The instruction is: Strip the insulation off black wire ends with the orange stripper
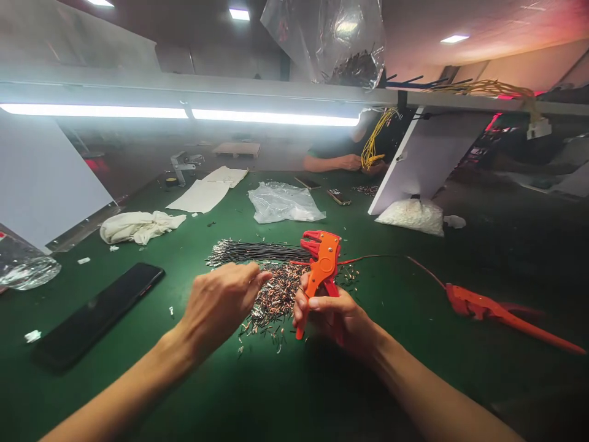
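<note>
My right hand [343, 313] is wrapped round the handles of an orange and red wire stripper [324, 264], its jaws pointing up and left. Left of it, my left hand [221, 301] is closed, knuckles up and thumb towards the tool; whatever its fingers hold, if anything, is hidden. Just beyond both hands lies a bundle of black wires [262, 250] with bright ends at the left. Between the hands spreads a pile of wire scraps [280, 294], copper, black and white. A thin reddish cord [381, 255] passes behind the stripper.
At right lies a second red hand tool [483, 304]. A black phone [99, 313], white cloth [140, 227], paper [209, 189], clear plastic bag [285, 202] and bag of white pieces [411, 216] rest on the green table. Across it, a person's hands [352, 162] hold yellow wires [378, 138].
</note>
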A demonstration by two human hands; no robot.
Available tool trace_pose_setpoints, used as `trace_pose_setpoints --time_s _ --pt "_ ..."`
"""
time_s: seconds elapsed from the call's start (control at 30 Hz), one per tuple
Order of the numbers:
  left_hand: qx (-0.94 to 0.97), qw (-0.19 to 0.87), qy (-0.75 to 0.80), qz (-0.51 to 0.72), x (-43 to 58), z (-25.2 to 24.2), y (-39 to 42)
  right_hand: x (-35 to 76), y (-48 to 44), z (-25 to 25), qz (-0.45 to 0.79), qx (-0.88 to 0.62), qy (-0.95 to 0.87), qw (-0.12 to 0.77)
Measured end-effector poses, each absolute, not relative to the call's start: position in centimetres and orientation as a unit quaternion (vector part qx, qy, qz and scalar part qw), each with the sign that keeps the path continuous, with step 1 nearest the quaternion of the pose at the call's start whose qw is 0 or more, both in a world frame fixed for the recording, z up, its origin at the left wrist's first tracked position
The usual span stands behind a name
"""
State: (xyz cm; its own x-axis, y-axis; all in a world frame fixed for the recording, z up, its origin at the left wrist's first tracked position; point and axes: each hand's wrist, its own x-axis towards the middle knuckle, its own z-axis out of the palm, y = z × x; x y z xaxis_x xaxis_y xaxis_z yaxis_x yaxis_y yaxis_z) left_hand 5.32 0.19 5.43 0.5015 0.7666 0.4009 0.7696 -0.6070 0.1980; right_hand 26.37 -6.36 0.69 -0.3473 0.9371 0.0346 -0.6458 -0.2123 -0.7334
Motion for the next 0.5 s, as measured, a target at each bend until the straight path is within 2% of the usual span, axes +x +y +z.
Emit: trace_pose_setpoints --time_s 0.13,0.2,0.3,0.5 --pt "-0.745 -0.392 -0.477 -0.252 6.2 4.4 -1.1 26.1 -6.7 0.5 0.754 -0.213 -0.359 0.507" --pt "-0.676 -0.529 -0.441 -0.262 6.6 4.1 -1.5 25.6 -6.9 0.2 0.759 -0.212 -0.369 0.493" --pt "-0.609 -0.609 -0.427 -0.275 6.9 4.0 -2.1 24.9 -7.1 -0.5 0.761 -0.213 -0.380 0.480" --pt "-0.532 -0.643 -0.474 -0.282 7.0 2.7 -2.5 24.3 -6.9 -1.4 0.770 -0.215 -0.394 0.454"
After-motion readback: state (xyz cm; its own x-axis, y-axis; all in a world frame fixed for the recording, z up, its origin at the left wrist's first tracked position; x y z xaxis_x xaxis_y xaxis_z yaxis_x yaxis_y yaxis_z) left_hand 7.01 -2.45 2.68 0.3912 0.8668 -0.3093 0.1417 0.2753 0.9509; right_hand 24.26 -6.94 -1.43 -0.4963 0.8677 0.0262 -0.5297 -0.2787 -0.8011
